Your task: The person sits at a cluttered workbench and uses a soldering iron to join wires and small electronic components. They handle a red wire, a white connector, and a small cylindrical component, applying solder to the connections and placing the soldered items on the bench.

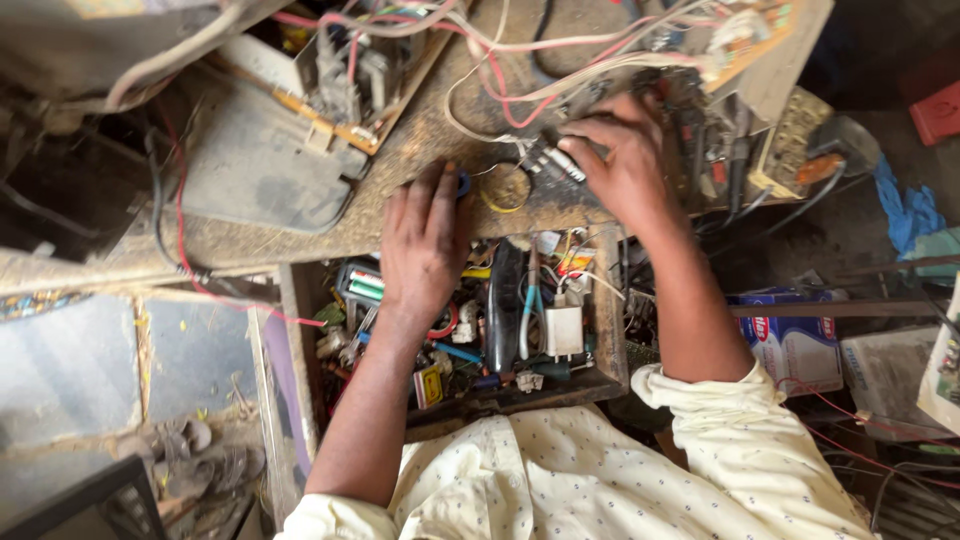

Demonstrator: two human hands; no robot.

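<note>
Grey cover (255, 170): I see it lying flat on the far left of the dusty bench (420, 150). It sits out of the way of my hands, I think.

Open box of parts (345, 75): it sits behind the cover with its wires spilling out, so the inside is easy to get at.

Left hand (425, 245): I have it resting palm down at the front edge of the bench. The fingers are flat and loose, gripping nothing. A small blue thing (463, 183) peeks out by the fingertips. I think this hand is steadying me.

Drawer (605, 330): it is pulled open under my hands, full of tools and bits, so I can grab things fast.

Wire ring (505, 190): it lies on the bench between my two hands.

Right hand (620, 160): the fingers are curled and closed on a small dark part with pale stripes (553, 158). The part is held just above the bench, near the pink and white wires (520, 90).

Circuit board (745, 45): it sits behind the right hand, close enough to work on.
</note>
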